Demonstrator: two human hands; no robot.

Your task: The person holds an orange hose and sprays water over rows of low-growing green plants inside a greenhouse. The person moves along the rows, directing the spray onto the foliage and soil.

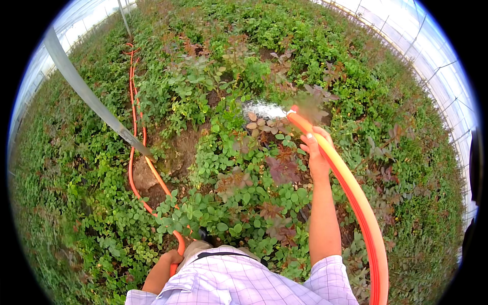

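My right hand (318, 146) is closed around an orange hose (352, 190) a little behind its outlet, with the arm stretched forward. Water (265, 109) sprays leftward from the hose's end onto leafy plants (244, 152). Beyond my hand the hose curves back past my right side and leaves the view at the bottom. Low beside my left hip, my left hand (172, 259) grips another stretch of orange hose (178, 242). Part of that stretch is hidden by leaves and by my body.
A grey metal post (95, 99) rises at the left, its foot by bare soil (183, 148). Two lengths of orange hose (133, 114) run away past it between the plants. Dense green and reddish foliage surrounds me, with translucent greenhouse walls (427, 49) behind.
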